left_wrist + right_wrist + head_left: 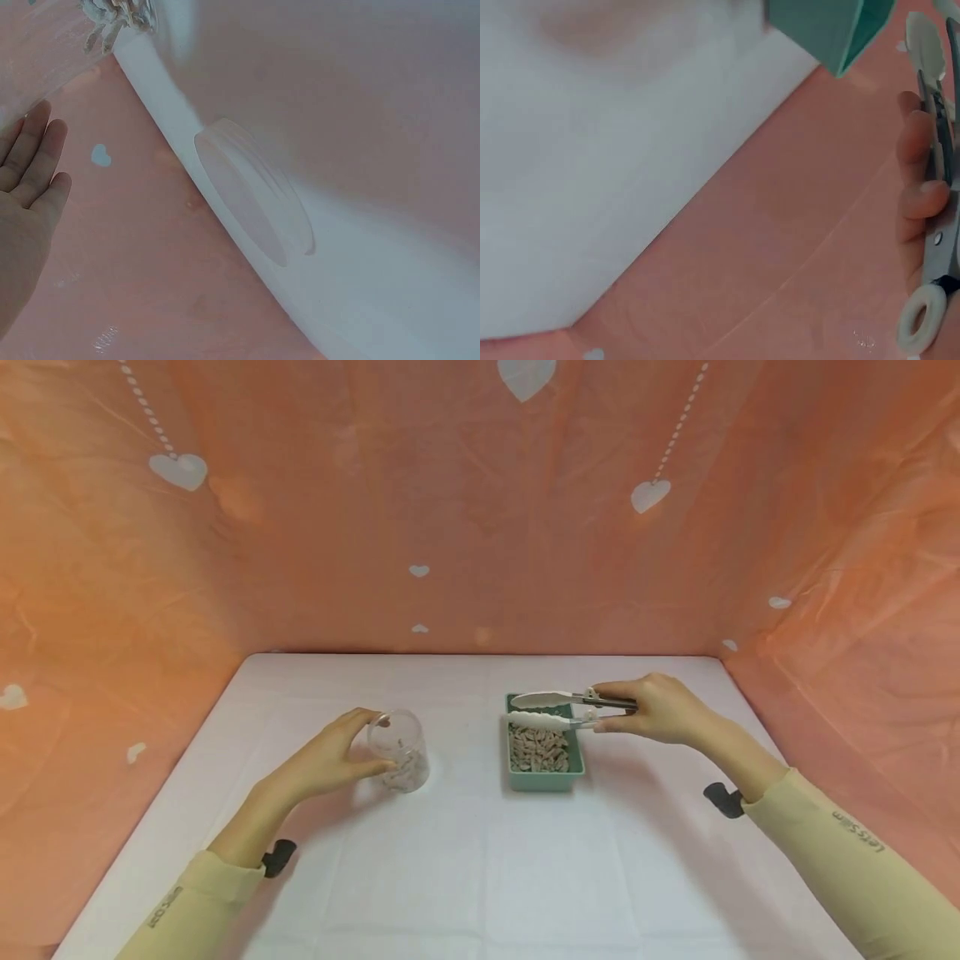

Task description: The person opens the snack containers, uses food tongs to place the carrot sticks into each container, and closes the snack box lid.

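Note:
With thumb and fingers around its sides, my left hand (335, 757) holds a clear jar (407, 747) on the table. Grey-brown pieces lie in the jar's lower part; they also show at the top of the left wrist view. My right hand (660, 707) grips metal tongs (583, 723) with white scalloped tips, also seen in the right wrist view. The tips are spread apart above a green rectangular container (545, 782), nothing visible between them. Many twisted grey-brown pieces (538, 750) fill the container's bottom.
A clear round lid (255, 195) lies on the white-covered table (450, 877) in the left wrist view. Orange cloth (480, 527) with white hearts walls the back and both sides. Dark straps (724, 800) sit at both wrists.

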The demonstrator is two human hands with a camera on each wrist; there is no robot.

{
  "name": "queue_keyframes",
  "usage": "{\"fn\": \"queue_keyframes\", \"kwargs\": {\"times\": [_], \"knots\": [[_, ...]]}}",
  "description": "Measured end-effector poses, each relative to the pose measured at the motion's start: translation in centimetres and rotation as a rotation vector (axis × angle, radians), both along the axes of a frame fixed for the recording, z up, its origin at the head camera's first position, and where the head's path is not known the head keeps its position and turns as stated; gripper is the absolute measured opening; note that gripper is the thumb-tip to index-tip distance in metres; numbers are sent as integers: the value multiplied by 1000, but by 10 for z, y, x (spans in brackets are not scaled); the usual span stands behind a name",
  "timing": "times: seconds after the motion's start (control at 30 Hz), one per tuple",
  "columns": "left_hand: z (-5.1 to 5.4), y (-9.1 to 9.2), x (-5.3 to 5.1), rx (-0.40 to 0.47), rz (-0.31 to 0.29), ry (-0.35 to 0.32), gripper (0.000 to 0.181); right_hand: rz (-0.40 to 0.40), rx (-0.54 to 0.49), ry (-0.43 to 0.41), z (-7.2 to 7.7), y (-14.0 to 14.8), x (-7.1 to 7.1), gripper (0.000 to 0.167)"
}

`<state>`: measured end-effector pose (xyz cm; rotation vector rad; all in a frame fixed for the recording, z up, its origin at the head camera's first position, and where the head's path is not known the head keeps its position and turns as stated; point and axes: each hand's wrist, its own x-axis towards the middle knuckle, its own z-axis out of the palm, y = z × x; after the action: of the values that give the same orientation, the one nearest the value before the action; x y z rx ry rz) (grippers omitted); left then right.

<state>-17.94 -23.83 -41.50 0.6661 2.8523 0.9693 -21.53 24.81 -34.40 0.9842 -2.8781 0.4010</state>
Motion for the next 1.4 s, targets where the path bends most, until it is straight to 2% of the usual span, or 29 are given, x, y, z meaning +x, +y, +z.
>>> {"fn": "queue_keyframes", "kwargs": {"times": [0.2, 0.37, 0.6, 1.0, 1.4], "knots": [[0, -1, 0, 4, -5, 8, 72, 12, 119, -42, 4, 1, -2, 63], [0, -1, 0, 4, -7, 6, 73, 37, 169, -59, 8, -4, -5, 69], [1, 0, 0, 9, -5, 6, 71, 41, 206, -106, 8, -12, -11, 78], [0, -1, -1, 14, -5, 12, 71, 48, 240, -122, -2, -18, -21, 80], [-1, -1, -1, 22, -8, 16, 70, 57, 249, -169, -3, -18, -25, 80]]}}
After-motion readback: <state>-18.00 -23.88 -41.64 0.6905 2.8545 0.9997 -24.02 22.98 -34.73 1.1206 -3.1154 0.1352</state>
